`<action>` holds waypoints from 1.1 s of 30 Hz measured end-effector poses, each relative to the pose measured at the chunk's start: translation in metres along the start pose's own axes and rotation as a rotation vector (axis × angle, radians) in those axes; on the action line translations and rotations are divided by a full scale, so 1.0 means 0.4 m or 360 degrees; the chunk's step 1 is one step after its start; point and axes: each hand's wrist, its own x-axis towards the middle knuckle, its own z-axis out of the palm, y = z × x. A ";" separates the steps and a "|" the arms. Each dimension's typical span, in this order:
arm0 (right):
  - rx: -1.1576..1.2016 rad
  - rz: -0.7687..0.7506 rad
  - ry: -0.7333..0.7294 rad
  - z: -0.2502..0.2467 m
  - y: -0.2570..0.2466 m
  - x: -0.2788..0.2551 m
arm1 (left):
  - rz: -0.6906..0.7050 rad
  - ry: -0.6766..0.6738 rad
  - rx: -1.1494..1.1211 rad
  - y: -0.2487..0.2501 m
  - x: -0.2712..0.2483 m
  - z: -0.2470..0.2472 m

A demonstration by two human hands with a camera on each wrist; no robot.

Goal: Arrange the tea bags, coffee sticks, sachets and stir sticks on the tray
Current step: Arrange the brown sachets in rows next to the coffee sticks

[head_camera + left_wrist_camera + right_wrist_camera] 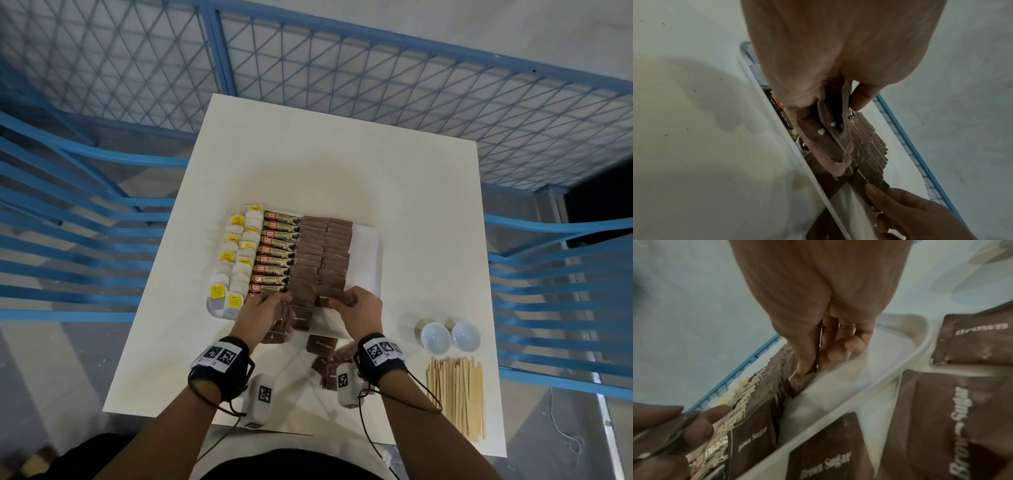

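- The left hand [262,317] grips a small stack of flat brown paper sugar sachets [828,138], fingers curled under them and thumb on top, at the near edge of the shallow white plastic tray [368,240].
- The right hand [359,308] pinches the near corner of one brown sachet [801,379] between thumb and forefinger; that sachet is the nearest one of the right-hand row and lies in the tray just ahead of the fingertips.
- Two overlapping rows of brown sachets [322,257] run away from both hands along the tray's middle.
- Beyond the left hand and to its left lie a row of dark and gold coffee sticks [277,253], then white tea bags with yellow tags [236,260] at the tray's far left.
- To the right of the right hand a bare strip of tray floor shows.
- Loose brown sachets [323,359] lie on the white square table [342,171] under and between the wrists, outside the tray.
- A bundle of pale wooden stir sticks [457,394] lies well to the right of the right wrist; two small white bowls [448,337] sit just beyond it.
- Writing: "Brown Sugar" on the sachets, "GRANULES" on the coffee sticks; the red logo is too small to read.
- Blue metal mesh fencing [376,85] surrounds the table.
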 end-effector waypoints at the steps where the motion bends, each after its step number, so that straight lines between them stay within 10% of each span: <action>1: 0.0007 0.0016 0.0008 0.002 0.001 0.001 | 0.0005 0.0001 0.0000 0.000 0.000 -0.001; 20: 0.0080 -0.0028 0.0201 -0.006 0.015 -0.022 | 0.0315 -0.0122 0.0250 0.002 -0.022 0.002; 27: 0.0179 -0.0339 -0.0442 0.032 -0.068 -0.035 | 0.0391 -0.0187 0.0385 -0.006 -0.019 0.010; 33: 0.0314 -0.0299 -0.0363 0.030 -0.078 -0.022 | 0.0381 -0.0199 0.0405 -0.015 -0.015 -0.001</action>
